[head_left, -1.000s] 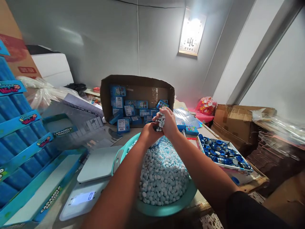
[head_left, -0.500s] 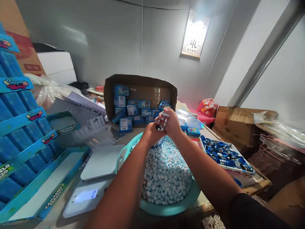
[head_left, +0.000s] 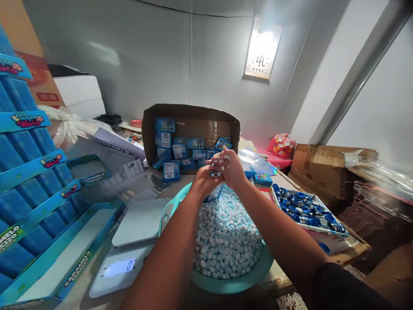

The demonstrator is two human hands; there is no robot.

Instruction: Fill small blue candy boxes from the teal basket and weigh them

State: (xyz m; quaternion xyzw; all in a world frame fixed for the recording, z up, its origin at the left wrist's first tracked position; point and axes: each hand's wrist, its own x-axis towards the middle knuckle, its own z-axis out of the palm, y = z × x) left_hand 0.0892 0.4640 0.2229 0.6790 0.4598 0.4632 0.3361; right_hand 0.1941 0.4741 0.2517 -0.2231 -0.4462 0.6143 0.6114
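A teal basin [head_left: 240,282] heaped with small white and pale blue candies [head_left: 226,237] sits in front of me. Above its far edge my left hand [head_left: 203,181] grips a small blue box [head_left: 215,192] with its mouth up. My right hand [head_left: 230,168] is cupped right over it, closed round a handful of candies [head_left: 223,162] that show between the fingers. The two hands touch each other.
A digital scale [head_left: 135,241] reading 0 stands left of the basin. An open carton [head_left: 190,142] of small blue boxes lies behind. A tray of blue caps [head_left: 306,211] is at the right. Blue display boxes [head_left: 35,189] stack at the left. Cardboard boxes [head_left: 322,165] sit far right.
The handful in my right hand has shrunk. Both hands stay together over the basin's far edge, shifted slightly right as the camera moved.
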